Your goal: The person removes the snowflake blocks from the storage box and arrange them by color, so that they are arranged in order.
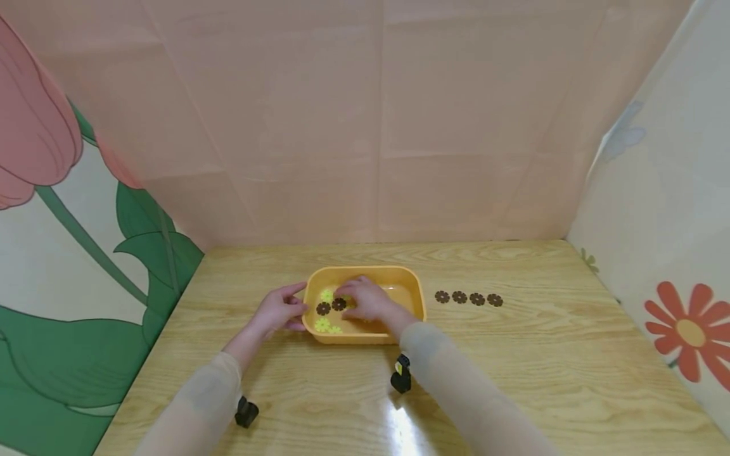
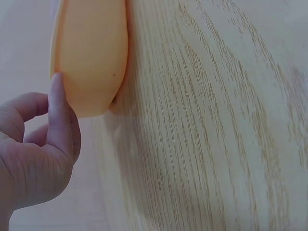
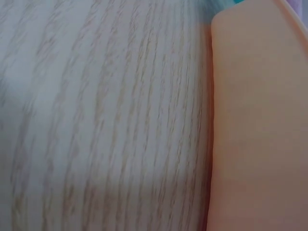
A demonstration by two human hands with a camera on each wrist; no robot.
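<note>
Brown disc (image 1: 339,304): probably light, stiff; pinch edgewise. Left hand (image 1: 279,309): spread against tub (image 1: 353,339). Right hand (image 1: 367,299): cannot tell if pinching.

A light wooden table (image 1: 570,380) with visible grain
Behind the table there is a creased pink sheet (image 1: 376,126). To the left of the table, a white wall (image 1: 23,253) shows a large pink tulip (image 1: 34,114) with green leaves (image 1: 57,354). To the right of the table, a pale wall (image 1: 656,209) carries a red flower (image 1: 670,329).
</note>
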